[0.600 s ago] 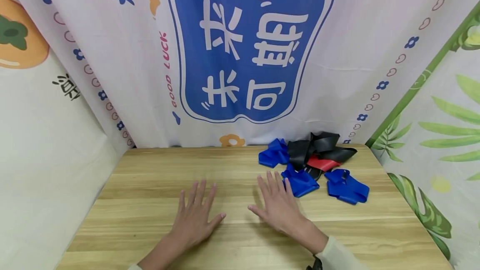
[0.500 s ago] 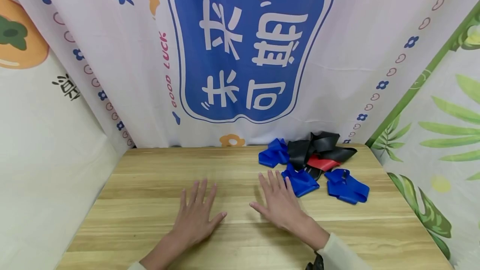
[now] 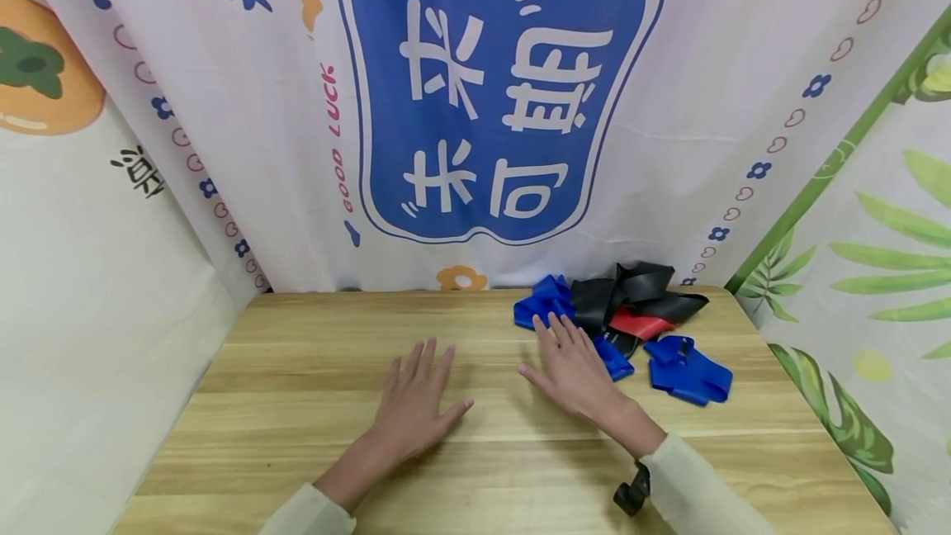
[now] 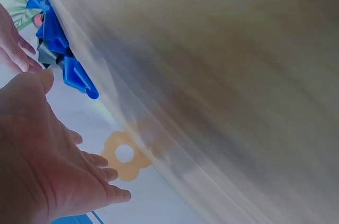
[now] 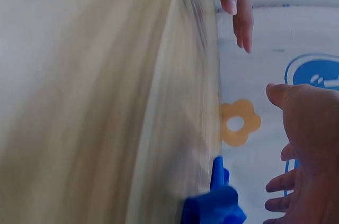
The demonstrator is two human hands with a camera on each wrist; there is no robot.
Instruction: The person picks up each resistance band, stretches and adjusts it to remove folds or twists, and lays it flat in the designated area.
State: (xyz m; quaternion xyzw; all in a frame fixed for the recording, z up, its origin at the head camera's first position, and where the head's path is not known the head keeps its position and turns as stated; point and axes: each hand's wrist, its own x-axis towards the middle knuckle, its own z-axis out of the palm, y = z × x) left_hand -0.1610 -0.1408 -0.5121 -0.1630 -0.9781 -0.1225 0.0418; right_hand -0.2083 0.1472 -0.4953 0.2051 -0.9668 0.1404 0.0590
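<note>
My left hand [image 3: 418,403] hovers over the wooden table with its fingers spread and holds nothing. To its right, my right hand [image 3: 578,370] is held out flat, also with nothing in it. In the head view its fingers overlap a blue folded strip [image 3: 618,360] of shiny, rubbery material and hide part of it. Just beyond the fingertips lies another blue strip [image 3: 541,304]. A wide black strip [image 3: 645,294] is heaped behind, with a red piece [image 3: 639,323] under it. Farther right rests a third blue strip [image 3: 691,374]. Both wrist views show the palms raised above the tabletop.
The wooden tabletop [image 3: 297,370] ends at a printed white cloth [image 3: 669,106] hanging behind it. Patterned cloths also flank it left and right. A black device [image 3: 631,492] sits at my right wrist, by the sleeve.
Both hands have moved forward and to the right, still spread. My right hand now covers more of the nearest blue strip. The strips have stayed in place.
</note>
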